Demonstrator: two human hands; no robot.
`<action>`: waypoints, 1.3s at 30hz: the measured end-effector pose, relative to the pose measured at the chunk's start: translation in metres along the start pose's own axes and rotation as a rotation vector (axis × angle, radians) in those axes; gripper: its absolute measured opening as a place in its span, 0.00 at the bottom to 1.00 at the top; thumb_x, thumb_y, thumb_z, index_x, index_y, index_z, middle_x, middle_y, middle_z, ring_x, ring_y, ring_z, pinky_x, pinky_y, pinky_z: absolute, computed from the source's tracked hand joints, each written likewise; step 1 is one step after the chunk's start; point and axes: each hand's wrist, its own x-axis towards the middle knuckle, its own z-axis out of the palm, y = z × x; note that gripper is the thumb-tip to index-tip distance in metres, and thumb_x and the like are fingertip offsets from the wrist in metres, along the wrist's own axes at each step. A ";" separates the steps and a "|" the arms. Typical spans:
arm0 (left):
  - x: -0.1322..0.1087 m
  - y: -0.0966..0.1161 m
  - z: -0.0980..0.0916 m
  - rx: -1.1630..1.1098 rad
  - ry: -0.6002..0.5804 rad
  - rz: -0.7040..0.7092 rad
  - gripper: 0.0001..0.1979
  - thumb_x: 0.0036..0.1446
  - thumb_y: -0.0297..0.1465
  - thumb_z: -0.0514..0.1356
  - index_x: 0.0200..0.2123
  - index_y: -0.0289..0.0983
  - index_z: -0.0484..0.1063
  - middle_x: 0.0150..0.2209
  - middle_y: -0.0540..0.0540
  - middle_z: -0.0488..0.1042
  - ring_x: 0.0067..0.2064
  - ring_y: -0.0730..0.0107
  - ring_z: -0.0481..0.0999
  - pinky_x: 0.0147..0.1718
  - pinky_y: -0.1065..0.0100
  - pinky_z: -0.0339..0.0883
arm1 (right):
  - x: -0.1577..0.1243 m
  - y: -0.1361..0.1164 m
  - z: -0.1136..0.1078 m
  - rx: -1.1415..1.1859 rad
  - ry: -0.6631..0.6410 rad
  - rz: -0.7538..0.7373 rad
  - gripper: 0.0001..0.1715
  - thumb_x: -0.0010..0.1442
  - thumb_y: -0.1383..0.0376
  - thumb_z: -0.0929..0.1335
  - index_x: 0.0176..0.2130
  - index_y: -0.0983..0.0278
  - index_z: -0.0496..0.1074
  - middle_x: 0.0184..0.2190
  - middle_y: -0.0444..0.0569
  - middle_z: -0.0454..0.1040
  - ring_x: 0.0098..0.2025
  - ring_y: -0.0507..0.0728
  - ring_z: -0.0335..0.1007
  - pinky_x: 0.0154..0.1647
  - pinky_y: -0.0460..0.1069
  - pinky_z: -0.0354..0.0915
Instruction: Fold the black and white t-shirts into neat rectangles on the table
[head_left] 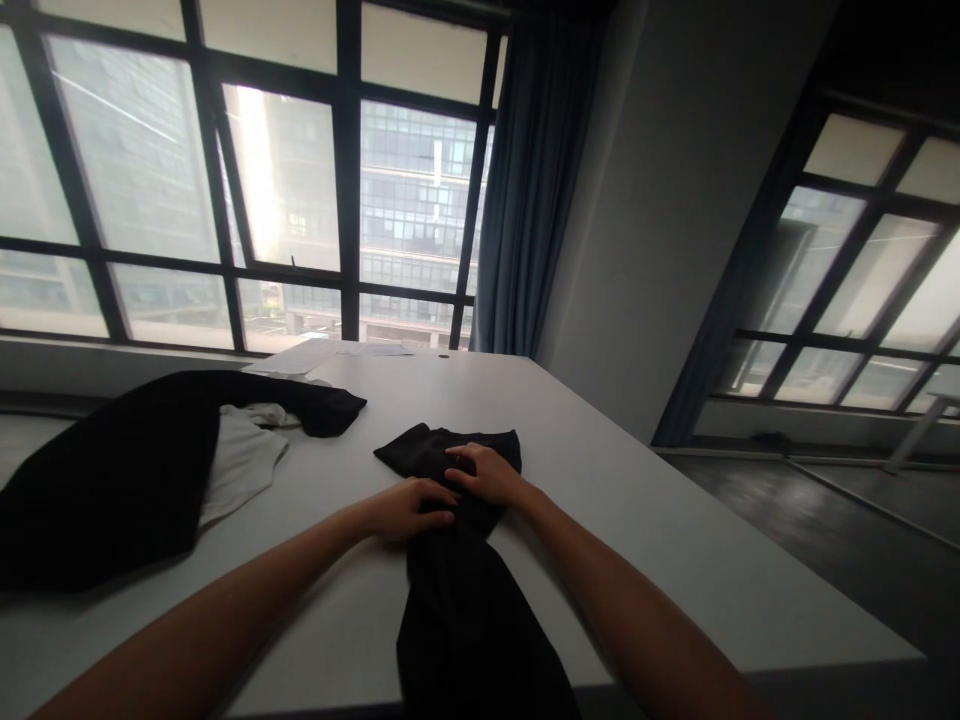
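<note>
A black cloth garment [472, 620] lies along the white table and runs off its near edge, narrow and bunched in the middle. Its far end fans out flat; I cannot tell which garment it is. At the bunched part, my left hand [409, 508] has fingers and thumb closed on the cloth from the left side. My right hand [487, 474] is just beyond it, on the right, with bent fingers closed on the same cloth. The fingertips of both hands are close together, and the folds between them are partly hidden in shadow.
On the left of the white table [615, 500] lies another black garment [112, 490] with white cloth [244, 465] showing inside it. Papers [300, 357] rest at the far edge. Beyond stand windows, a blue curtain [532, 190] and a pillar [660, 200].
</note>
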 end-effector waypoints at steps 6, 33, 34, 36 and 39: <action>0.003 -0.027 -0.015 0.327 0.390 -0.250 0.18 0.62 0.39 0.57 0.51 0.40 0.76 0.52 0.42 0.78 0.55 0.55 0.74 0.55 0.58 0.65 | 0.005 0.002 0.005 -0.016 0.063 -0.003 0.16 0.56 0.74 0.68 0.43 0.63 0.78 0.42 0.51 0.77 0.43 0.58 0.73 0.48 0.52 0.67; 0.011 -0.010 -0.020 -0.005 0.647 -0.244 0.15 0.59 0.38 0.56 0.44 0.37 0.76 0.39 0.44 0.81 0.39 0.61 0.79 0.41 0.61 0.72 | 0.006 -0.024 -0.010 0.814 0.094 0.322 0.07 0.44 0.67 0.68 0.29 0.61 0.69 0.24 0.40 0.69 0.27 0.52 0.64 0.29 0.47 0.60; 0.009 -0.019 -0.024 0.040 0.692 -0.297 0.17 0.57 0.39 0.58 0.47 0.37 0.75 0.43 0.42 0.80 0.42 0.59 0.79 0.45 0.59 0.72 | 0.006 -0.025 -0.011 0.893 0.085 0.305 0.06 0.43 0.66 0.68 0.27 0.61 0.67 0.23 0.40 0.68 0.26 0.51 0.62 0.28 0.47 0.59; 0.005 -0.034 -0.026 0.093 0.627 -0.364 0.27 0.50 0.39 0.65 0.53 0.36 0.73 0.51 0.39 0.78 0.50 0.53 0.77 0.51 0.55 0.69 | 0.004 -0.030 -0.013 1.046 0.051 0.243 0.08 0.42 0.64 0.69 0.26 0.62 0.65 0.21 0.40 0.66 0.24 0.51 0.60 0.26 0.46 0.57; 0.001 -0.045 -0.020 0.090 0.398 -0.360 0.26 0.42 0.36 0.69 0.48 0.40 0.76 0.52 0.42 0.78 0.54 0.50 0.75 0.54 0.55 0.67 | 0.000 -0.038 -0.016 1.151 0.005 0.150 0.16 0.44 0.58 0.73 0.28 0.63 0.66 0.23 0.41 0.67 0.25 0.51 0.62 0.27 0.47 0.58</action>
